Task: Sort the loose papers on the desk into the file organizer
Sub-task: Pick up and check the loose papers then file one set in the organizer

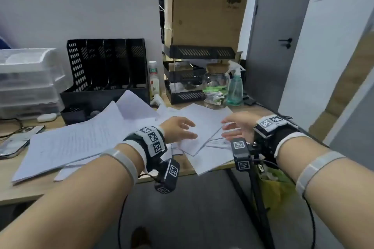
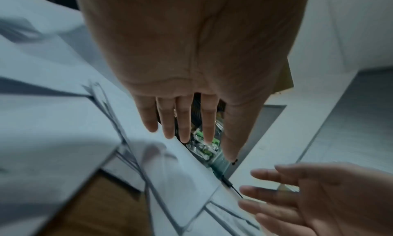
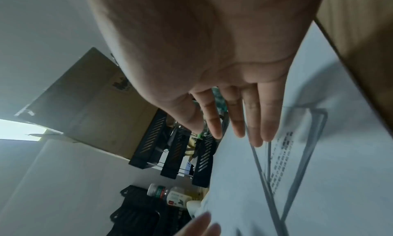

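Note:
Loose white papers cover the desk: a big printed stack (image 1: 77,139) at the left and overlapping sheets (image 1: 204,125) in the middle. The black file organizer (image 1: 105,66) stands upright at the back left, and its slots look empty. My left hand (image 1: 182,129) and right hand (image 1: 234,128) face each other over the middle sheets, fingers straight and spread, holding nothing. In the left wrist view the left fingers (image 2: 180,122) stretch over the papers (image 2: 63,122), with the right hand (image 2: 297,197) below. The right wrist view has straight right fingers (image 3: 234,118) above a printed sheet (image 3: 319,172).
Behind the papers stand a black stack of letter trays (image 1: 186,75), a glass jar (image 1: 215,87), a spray bottle (image 1: 235,87) and a plastic bottle (image 1: 153,79). A cardboard box (image 1: 206,6) rises behind. A phone (image 1: 16,141) and clear drawers (image 1: 28,79) sit at the left.

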`<state>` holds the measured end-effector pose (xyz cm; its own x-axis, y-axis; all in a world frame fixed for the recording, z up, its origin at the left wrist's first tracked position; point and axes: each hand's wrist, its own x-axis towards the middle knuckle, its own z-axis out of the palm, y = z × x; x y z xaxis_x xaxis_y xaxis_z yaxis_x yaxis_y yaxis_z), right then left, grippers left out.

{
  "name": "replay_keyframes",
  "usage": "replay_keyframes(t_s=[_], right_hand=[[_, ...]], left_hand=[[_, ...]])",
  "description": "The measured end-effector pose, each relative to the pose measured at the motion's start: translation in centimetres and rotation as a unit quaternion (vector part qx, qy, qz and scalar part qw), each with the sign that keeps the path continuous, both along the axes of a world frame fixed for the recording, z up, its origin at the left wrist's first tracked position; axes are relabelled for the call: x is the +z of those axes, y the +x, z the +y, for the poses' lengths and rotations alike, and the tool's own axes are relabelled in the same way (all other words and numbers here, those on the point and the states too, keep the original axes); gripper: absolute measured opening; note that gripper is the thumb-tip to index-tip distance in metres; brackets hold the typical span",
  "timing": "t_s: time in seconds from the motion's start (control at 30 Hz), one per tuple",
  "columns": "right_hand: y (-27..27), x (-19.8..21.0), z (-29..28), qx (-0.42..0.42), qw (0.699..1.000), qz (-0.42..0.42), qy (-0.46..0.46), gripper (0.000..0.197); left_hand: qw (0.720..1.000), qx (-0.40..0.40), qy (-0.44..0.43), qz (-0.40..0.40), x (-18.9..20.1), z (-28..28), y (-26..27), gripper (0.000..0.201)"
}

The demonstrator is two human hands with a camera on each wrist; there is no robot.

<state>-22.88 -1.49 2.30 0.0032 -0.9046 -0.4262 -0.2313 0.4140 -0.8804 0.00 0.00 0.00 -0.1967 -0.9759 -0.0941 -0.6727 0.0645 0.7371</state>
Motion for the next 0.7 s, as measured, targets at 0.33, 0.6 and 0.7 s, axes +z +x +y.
replay_keyframes(t_s=[0.33, 0.6, 0.7], right_hand=[[1.9, -2.7, -7.4, -0.05, 0.998, -0.015, 0.037, 0.019], [3.6, 1.9, -5.0, 0.011, 0.996, -0.044, -0.073, 0.022], [2.3, 2.7, -4.9, -0.039, 0.988, 0.022, -0.148, 0.026]], left_hand=[[0.936, -0.045, 0.009, -0.349, -0.7, -6.7, -4.7, 0.093], [0.985, 0.04, -0.076, -0.151, 2.7, -6.0, -0.6, 0.033], [0.989, 0.091, -0.077, 0.084, 3.4, -5.8, 3.2, 0.018]])
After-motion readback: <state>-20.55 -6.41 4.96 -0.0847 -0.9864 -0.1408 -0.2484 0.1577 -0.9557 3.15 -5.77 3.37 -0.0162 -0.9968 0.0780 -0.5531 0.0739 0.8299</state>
